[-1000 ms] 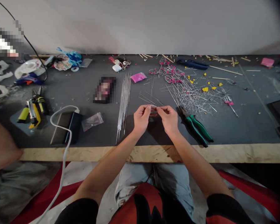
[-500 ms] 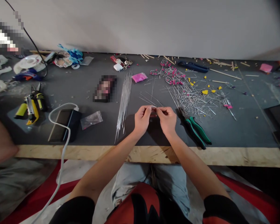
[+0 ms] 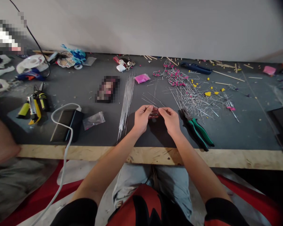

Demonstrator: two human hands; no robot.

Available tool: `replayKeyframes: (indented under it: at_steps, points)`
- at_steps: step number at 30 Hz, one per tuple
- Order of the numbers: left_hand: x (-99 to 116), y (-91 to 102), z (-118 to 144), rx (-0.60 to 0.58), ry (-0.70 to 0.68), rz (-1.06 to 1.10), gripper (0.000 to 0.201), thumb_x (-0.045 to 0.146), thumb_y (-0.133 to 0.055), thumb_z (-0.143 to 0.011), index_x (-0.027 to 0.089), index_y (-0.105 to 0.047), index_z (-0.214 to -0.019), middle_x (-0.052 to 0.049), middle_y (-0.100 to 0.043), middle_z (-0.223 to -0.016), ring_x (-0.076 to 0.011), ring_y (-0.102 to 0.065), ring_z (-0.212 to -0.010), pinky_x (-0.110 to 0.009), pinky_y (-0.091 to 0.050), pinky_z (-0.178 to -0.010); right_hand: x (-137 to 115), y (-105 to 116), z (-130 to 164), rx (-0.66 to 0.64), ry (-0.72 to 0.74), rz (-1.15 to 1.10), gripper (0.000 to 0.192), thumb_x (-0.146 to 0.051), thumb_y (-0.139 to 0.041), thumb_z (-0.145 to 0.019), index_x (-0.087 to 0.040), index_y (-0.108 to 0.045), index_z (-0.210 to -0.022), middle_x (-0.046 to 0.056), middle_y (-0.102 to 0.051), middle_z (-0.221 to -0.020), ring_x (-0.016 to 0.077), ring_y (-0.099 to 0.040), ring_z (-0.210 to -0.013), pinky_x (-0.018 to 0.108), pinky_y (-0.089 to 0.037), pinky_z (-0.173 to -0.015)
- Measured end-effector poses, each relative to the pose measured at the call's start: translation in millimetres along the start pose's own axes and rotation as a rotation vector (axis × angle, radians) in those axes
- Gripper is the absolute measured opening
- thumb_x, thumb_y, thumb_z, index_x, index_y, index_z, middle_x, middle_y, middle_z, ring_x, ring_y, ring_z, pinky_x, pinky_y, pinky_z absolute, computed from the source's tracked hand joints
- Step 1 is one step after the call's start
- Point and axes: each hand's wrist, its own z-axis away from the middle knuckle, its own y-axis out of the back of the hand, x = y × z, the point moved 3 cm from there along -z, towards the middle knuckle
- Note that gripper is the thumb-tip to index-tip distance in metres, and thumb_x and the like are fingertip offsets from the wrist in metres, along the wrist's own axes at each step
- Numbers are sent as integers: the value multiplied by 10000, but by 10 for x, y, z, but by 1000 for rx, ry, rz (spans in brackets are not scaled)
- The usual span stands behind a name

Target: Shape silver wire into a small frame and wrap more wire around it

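Observation:
My left hand and my right hand meet over the table near its front edge, fingertips almost touching. Both pinch a thin metal wire that runs between them; its full shape is partly covered by my fingers. Just beyond my hands a few loose wires lie crossed. A long bundle of straight wires lies left of my left hand. Green-handled pliers rest right of my right hand, their jaws by a heap of wires with pink beads and yellow pieces.
At left are a power bank with a white cable, a small plastic bag, a yellow cutter and a phone. A pink packet lies behind the wires. Another person's arm rests at the left edge.
My fingers have shifted slightly on the wire, with the left hand a little farther left and the fingertips a bit farther apart. Things on the table stay in place.

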Motion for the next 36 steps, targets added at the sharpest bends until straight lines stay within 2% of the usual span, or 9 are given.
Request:
replayKeyframes:
  at_steps: [5, 12, 17, 19, 22, 25, 28, 32, 36]
  points:
    - [30, 3, -12, -7, 8, 18, 256, 376, -654, -750, 138, -606, -830, -51, -683, -778, -155, -669, -692, -308, -568, -639, 34, 17, -43, -65, -34, -51, 246, -417, -667, -693, -215, -687, -834, 3, -693, -806, 156, -632, -768, 307, -482, -770]
    - [33, 17, -37, -35, 31, 28, 261, 376, -661, -746, 139, -609, -842, -58, -692, -808, -157, -673, -710, -319, -576, -650, -83, 49, -14, -87, 70, 169, 295, -437, -598, -747, -203, -689, -901, 26, -697, -868, 171, -624, -818, 311, -478, -780]
    - [42, 30, -44, -60, 63, 29, 273, 389, -670, -736, 140, -616, -836, -69, -691, -888, -165, -680, -712, -331, -580, -642, -156, 49, 13, -85, 108, 242, 274, -432, -578, -767, -199, -684, -865, 10, -688, -808, 158, -614, -764, 301, -476, -753]
    - [46, 32, -48, -77, 86, 38, 272, 388, -672, -736, 141, -615, -832, -68, -690, -897, -165, -681, -718, -316, -580, -627, -132, 40, 4, -101, 62, 164, 261, -429, -596, -753, -205, -681, -857, 2, -684, -801, 156, -615, -769, 308, -483, -770]
    - [56, 35, -52, -104, 116, 72, 258, 371, -679, -735, 140, -614, -828, -63, -694, -861, -160, -679, -712, -293, -580, -608, -81, 31, -17, -156, -88, -53, 219, -397, -649, -715, -214, -679, -833, -4, -686, -816, 153, -625, -799, 324, -497, -806]
    - [65, 37, -53, -152, 162, 108, 237, 351, -686, -733, 142, -620, -822, -53, -693, -827, -152, -675, -694, -278, -583, -584, -78, 39, -21, -251, -231, -206, 185, -364, -700, -677, -213, -679, -783, -3, -688, -825, 149, -630, -811, 336, -504, -820]
    - [65, 35, -49, -227, 235, 122, 227, 338, -691, -732, 139, -637, -826, -47, -687, -785, -141, -668, -668, -262, -584, -561, -104, 62, -10, -356, -323, -270, 191, -351, -747, -637, -206, -678, -742, 2, -688, -810, 150, -634, -789, 355, -510, -816]
    - [61, 30, -46, -269, 274, 106, 232, 348, -697, -726, 145, -645, -825, -45, -682, -768, -135, -664, -655, -253, -585, -566, -110, 87, -12, -381, -347, -271, 229, -357, -782, -602, -203, -678, -737, 8, -692, -786, 157, -643, -767, 373, -523, -797]
    - [76, 23, -41, -168, 141, 52, 252, 373, -692, -726, 144, -637, -814, -55, -688, -855, -144, -672, -687, -272, -588, -596, -87, 86, -33, -283, -301, -263, 231, -354, -758, -636, -203, -669, -788, 0, -691, -792, 147, -649, -776, 356, -526, -811]
